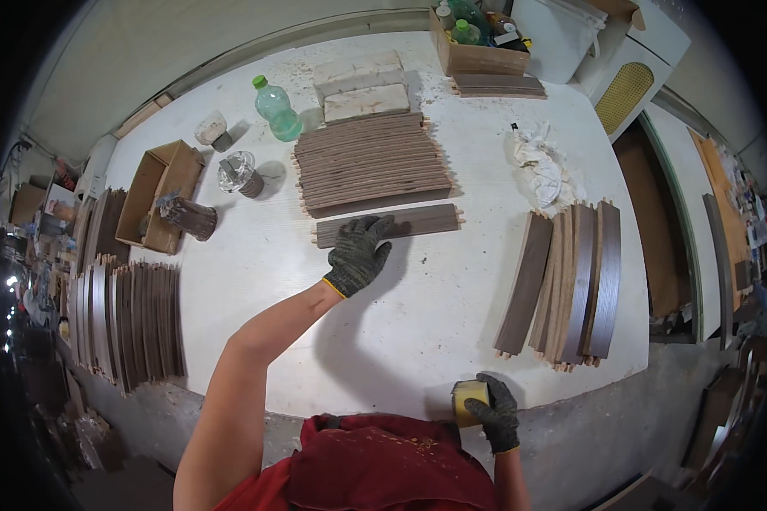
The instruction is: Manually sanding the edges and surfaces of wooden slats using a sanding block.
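My left hand (358, 254), in a dark knitted glove with a yellow cuff, is on a single brown wooden slat (426, 221) with pale dowels at its ends. Its fingers reach over the slat's far edge and the thumb sits by the near edge. Beyond that slat lies a broad row of similar brown slats (371, 162), packed side by side. At the table's front edge, my right hand (498, 412), gloved alike, is closed around a yellow sponge-like block (469, 402).
The white table (418, 328) carries slat stacks at left (132, 319) and right (571, 285). Toward the back stand a green bottle (278, 109), wrapped blocks (362, 85), a foil-covered cup (240, 175), an open cardboard box (158, 192) and a crumpled white cloth (541, 166).
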The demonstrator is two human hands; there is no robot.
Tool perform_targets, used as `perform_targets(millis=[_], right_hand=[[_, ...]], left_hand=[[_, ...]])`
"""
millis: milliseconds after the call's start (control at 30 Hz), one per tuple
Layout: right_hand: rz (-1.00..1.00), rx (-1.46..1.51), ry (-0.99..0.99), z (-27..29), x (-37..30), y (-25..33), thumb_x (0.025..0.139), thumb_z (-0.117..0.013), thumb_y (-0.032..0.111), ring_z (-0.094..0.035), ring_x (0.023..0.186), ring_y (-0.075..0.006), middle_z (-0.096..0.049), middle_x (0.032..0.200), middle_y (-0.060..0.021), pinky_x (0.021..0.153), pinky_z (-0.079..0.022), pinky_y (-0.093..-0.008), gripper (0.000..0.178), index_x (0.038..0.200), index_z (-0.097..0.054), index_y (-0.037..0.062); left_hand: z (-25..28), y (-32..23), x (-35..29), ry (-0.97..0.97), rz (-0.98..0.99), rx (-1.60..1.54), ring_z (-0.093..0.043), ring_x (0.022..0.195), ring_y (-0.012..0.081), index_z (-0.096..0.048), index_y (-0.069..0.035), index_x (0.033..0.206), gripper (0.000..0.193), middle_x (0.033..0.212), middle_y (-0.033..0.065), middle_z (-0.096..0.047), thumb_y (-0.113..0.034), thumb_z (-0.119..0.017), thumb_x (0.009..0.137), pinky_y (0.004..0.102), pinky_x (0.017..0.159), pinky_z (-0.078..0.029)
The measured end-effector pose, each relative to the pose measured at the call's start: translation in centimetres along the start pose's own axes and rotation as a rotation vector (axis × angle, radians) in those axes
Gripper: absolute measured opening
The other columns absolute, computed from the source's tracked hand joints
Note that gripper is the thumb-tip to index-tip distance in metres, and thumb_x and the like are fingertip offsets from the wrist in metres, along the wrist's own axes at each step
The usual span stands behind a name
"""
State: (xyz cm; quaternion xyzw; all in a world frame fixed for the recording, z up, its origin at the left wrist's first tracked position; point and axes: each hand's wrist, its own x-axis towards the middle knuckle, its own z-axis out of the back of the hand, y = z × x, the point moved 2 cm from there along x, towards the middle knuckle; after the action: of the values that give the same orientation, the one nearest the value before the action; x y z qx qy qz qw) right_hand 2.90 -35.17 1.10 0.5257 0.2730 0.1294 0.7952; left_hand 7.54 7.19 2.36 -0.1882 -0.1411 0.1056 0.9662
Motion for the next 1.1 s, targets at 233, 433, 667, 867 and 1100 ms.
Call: perform_targets(millis=[233,433,667,867,1100], right_hand=[[-0.025,-0.017,0.008,0.0,-0.2,1.7,0.075,-0.083,0.021,-0.062,0.112,-0.0237,-0.065,0.118,-0.0123,0.098,-0.048,-0.0366,0.057,0.124,-0.062,0.0008],[-0.009,0.253,-0.028,-1.2,-0.3,1.9,0.076,-0.084,0.027,-0.065,0.105,-0.0273,-0.066,0.114,-0.0153,0.094,-0.05,-0.0386,0.059,0.124,-0.062,0.0017],[0.48,-0.401,-0.3,-1.0,3.0,13.0,0.072,-0.085,0.029,-0.062,0.102,-0.0347,-0.066,0.108,-0.0153,0.09,-0.05,-0.0442,0.059,0.123,-0.063,0.0068],[0.713,-0.607,-0.494,-3.7,5.8,19.3,0.068,-0.087,0.031,-0.062,0.095,-0.0319,-0.066,0.107,-0.0121,0.087,-0.049,-0.0453,0.066,0.126,-0.063,0.0091],[0.749,-0.673,-0.543,-5.2,6.2,20.1,0.072,-0.085,0.03,-0.063,0.096,-0.032,-0.065,0.105,-0.0135,0.085,-0.05,-0.0453,0.064,0.127,-0.062,0.0069]], left_hand=[[-1.3,1.1,2.2,-0.025,-0.051,0.147,-0.052,0.119,0.0379,-0.054,-0.007,0.137,0.074,0.125,0.0188,-0.058,-0.041,-0.078,0.076,0.0505,0.105,-0.037],[0.7,-1.8,2.5,0.36,0.113,0.144,-0.057,0.109,0.0372,-0.062,-0.01,0.12,0.063,0.113,0.0164,-0.061,-0.04,-0.082,0.069,0.0492,0.093,-0.047],[4.4,-4.9,-6.9,0.146,0.082,-0.346,-0.063,0.1,0.0362,-0.057,-0.008,0.131,0.072,0.113,0.0166,-0.063,-0.02,-0.085,0.065,0.0458,0.087,-0.053],[4.6,-6.2,-10.0,0.011,-0.104,-0.216,-0.063,0.092,0.0356,-0.057,-0.009,0.134,0.083,0.107,0.0159,-0.065,-0.018,-0.088,0.058,0.0459,0.079,-0.052],[5.0,-6.5,-11.3,-0.057,-0.125,-0.233,-0.062,0.091,0.0356,-0.058,-0.008,0.133,0.08,0.105,0.015,-0.065,-0.017,-0.087,0.06,0.0463,0.079,-0.052]])
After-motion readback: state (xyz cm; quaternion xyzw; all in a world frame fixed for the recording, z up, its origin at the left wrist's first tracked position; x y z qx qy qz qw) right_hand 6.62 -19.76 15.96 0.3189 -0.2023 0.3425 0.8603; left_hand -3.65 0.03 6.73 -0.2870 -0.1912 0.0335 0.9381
